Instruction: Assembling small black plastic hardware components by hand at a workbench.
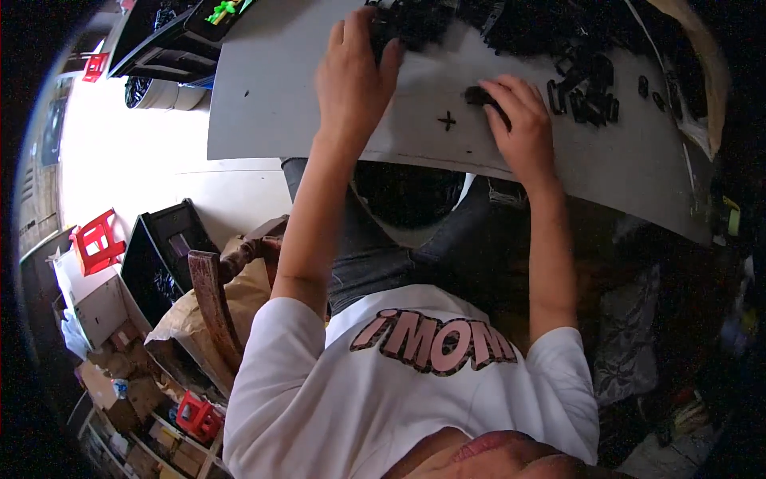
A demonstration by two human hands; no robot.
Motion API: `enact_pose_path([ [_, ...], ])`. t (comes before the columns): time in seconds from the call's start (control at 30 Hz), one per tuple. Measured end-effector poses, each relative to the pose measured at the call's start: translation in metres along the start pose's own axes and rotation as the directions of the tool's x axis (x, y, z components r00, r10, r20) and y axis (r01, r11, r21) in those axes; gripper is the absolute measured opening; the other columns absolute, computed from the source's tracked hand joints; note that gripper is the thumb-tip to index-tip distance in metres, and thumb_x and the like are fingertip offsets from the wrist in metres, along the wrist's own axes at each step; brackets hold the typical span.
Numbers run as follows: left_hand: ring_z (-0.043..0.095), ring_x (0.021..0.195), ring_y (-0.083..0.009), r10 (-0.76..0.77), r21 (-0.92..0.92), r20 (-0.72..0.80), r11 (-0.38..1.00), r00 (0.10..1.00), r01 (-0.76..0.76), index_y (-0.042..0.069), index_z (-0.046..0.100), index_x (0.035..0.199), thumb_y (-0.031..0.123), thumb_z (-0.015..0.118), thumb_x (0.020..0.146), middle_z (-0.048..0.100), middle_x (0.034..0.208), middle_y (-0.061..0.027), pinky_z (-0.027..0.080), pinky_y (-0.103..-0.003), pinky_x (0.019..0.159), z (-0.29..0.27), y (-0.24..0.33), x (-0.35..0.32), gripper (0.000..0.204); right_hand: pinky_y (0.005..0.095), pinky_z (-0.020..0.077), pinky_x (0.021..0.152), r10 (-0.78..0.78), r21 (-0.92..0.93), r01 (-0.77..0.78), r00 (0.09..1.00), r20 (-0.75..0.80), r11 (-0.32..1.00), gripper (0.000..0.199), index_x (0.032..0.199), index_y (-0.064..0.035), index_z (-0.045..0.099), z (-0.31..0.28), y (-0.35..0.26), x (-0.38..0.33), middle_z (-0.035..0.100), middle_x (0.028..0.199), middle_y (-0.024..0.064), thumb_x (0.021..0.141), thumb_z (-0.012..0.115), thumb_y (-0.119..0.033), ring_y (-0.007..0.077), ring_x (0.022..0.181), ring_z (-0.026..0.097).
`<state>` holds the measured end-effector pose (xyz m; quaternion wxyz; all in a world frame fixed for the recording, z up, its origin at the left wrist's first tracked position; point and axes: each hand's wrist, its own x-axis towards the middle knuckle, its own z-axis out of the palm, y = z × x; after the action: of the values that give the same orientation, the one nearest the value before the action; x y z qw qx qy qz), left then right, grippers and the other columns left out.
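Note:
On the grey table [275, 100], my left hand [355, 76] reaches to the near edge of a heap of small black plastic pieces [415, 28]. Its thumb stands apart from its fingers, and I see nothing held between them. Farther right, my right hand [523, 120] curls its fingers and thumb round a small black plastic piece [477, 96], partly covered by the fingers. Between the hands lies a small black cross-shaped piece [447, 120]. Right of my right hand is a looser cluster of black pieces [590, 92].
Two single black pieces [643, 86] lie near the table's right side. Black bins [171, 48] stand beyond the left edge, one with green pieces [223, 11], above a pale bucket [171, 95]. A wooden chair arm [211, 299], a black crate [163, 255] and red stools [100, 242] are lower left.

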<state>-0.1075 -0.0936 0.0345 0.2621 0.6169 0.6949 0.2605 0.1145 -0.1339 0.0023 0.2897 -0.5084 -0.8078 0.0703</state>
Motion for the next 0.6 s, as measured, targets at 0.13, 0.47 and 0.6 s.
enact_pose_path([
  [0.13,0.063,0.083,-0.0228,0.35,-0.376,-0.207,0.834,0.914,-0.405,0.004,0.058,0.109,0.01,0.068,0.077,0.062,0.095,-0.0122,0.05,-0.033,0.071,0.02,-0.023,-0.021,0.034,0.037,0.0453,0.083,0.025,-0.078,-0.026,1.0,-0.007,0.997,0.028,0.106,-0.004,0.061,0.0,-0.006,0.001,0.057,0.105,0.0097,0.079,0.063,-0.004,0.0277,0.098,0.055],
  [0.47,0.061,0.088,-0.0123,0.313,-0.475,0.163,0.856,0.936,-0.203,0.0,0.063,0.106,0.003,0.066,0.079,0.067,0.097,-0.0094,0.05,-0.028,0.078,0.019,-0.036,-0.047,0.027,0.0381,0.0477,0.078,0.045,0.207,-0.073,0.99,0.137,0.976,0.026,0.101,-0.001,0.06,-0.004,-0.042,0.013,0.056,0.1,0.0105,0.075,0.063,-0.001,0.0284,0.094,0.057],
  [0.6,0.06,0.086,-0.0103,0.316,-0.484,0.235,0.858,0.919,-0.172,0.0,0.062,0.107,0.005,0.066,0.08,0.067,0.094,-0.0101,0.05,-0.028,0.077,0.019,-0.03,-0.048,0.027,0.0381,0.0467,0.08,-0.008,0.094,-0.012,0.98,0.201,0.995,0.028,0.102,-0.0001,0.06,-0.016,-0.052,0.018,0.055,0.102,0.0122,0.074,0.063,0.0,0.0288,0.097,0.056],
])
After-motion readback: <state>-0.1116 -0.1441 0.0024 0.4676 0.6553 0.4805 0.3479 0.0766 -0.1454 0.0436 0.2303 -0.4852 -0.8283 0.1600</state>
